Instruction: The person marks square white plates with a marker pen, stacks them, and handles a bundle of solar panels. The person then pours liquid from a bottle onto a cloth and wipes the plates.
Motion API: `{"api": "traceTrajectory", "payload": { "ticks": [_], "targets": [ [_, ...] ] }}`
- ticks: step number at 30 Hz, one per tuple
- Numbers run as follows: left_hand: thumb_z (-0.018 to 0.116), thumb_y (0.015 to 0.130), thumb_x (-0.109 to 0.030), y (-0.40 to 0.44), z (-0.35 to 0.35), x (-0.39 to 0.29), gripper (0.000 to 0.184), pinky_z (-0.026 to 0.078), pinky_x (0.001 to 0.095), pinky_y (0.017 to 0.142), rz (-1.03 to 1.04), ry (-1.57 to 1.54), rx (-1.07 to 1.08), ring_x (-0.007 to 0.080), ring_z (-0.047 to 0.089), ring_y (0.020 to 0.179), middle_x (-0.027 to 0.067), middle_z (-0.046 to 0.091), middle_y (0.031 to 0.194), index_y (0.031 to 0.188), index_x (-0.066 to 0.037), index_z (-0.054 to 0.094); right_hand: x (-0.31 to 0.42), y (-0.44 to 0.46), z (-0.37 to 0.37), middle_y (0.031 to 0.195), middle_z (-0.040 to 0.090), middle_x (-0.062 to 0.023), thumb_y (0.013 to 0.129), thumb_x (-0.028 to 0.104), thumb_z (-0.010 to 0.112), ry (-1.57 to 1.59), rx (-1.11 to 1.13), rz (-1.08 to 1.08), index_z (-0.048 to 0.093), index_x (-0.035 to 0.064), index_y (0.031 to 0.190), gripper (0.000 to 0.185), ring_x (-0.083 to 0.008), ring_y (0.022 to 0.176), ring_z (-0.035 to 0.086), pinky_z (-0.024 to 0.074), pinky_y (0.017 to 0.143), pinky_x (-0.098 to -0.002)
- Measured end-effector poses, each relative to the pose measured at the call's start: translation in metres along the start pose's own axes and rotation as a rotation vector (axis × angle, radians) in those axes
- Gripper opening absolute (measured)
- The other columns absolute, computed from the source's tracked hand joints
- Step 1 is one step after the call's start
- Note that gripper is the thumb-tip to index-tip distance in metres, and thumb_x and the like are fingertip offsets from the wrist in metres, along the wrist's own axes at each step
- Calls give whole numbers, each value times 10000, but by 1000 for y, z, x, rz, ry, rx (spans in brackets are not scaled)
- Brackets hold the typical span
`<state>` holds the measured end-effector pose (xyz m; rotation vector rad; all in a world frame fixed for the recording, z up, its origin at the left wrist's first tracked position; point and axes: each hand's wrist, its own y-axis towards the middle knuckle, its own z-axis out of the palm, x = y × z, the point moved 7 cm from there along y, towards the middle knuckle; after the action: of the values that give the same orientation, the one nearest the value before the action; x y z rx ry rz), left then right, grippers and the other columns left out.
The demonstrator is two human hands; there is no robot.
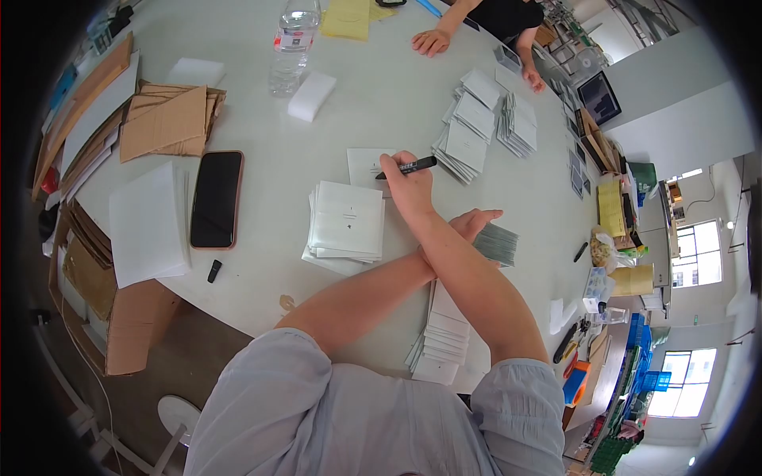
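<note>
My two forearms cross over the table. My right hand [409, 186] is closed around a black marker pen [417, 165], its tip down at a white square card [362, 163] printed with small marks. Just nearer to me sits an uneven stack of white square cards [347, 218] with small dark print. Partly covered by my right forearm, my left hand [471, 224] has its visible fingers stretched out. It is beside a stack of thin cards with grey-green edges [496, 243]; whether it touches them is hard to see. A fanned row of white cards [446, 333] lies below my arms.
A phone [216, 200], marker cap [214, 271], white sheets [148, 226] and cardboard pieces [167, 120] lie left. A water bottle [294, 51] and white foam block [312, 96] stand farther back. Opposite, another person's hand [431, 42] rests near card stacks [468, 131].
</note>
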<state>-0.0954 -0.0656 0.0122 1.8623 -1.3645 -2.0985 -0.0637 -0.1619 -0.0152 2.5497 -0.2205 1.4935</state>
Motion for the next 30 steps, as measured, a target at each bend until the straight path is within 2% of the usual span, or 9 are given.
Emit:
{"api": "traceTrajectory", "payload": {
  "ticks": [9, 13, 30],
  "targets": [
    [762, 723, -323, 0, 0, -1, 869, 394, 385, 939, -5, 11, 7, 300, 465, 1128, 174, 399, 1319, 1352, -9, 252, 7, -1, -2, 560, 572, -76, 801, 273, 608, -121, -20, -77, 587, 24, 702, 268, -212, 513, 544, 429, 530, -346],
    [765, 719, -327, 0, 1, 2, 874, 392, 384, 940, -35, 3, 28, 300, 463, 1130, 174, 394, 1329, 1352, -7, 254, 3, -1, -2, 559, 569, -80, 805, 271, 606, -48, -32, -27, 583, 26, 701, 267, -219, 512, 542, 428, 530, -351],
    [760, 731, -307, 0, -1, -1, 839, 384, 386, 968, -42, 12, 24, 309, 443, 1176, 173, 392, 1334, 1339, -7, 266, 8, -1, 1, 580, 584, -68, 814, 275, 610, -102, -7, -105, 585, 33, 724, 259, -224, 528, 550, 433, 546, -343]
  ]
}}
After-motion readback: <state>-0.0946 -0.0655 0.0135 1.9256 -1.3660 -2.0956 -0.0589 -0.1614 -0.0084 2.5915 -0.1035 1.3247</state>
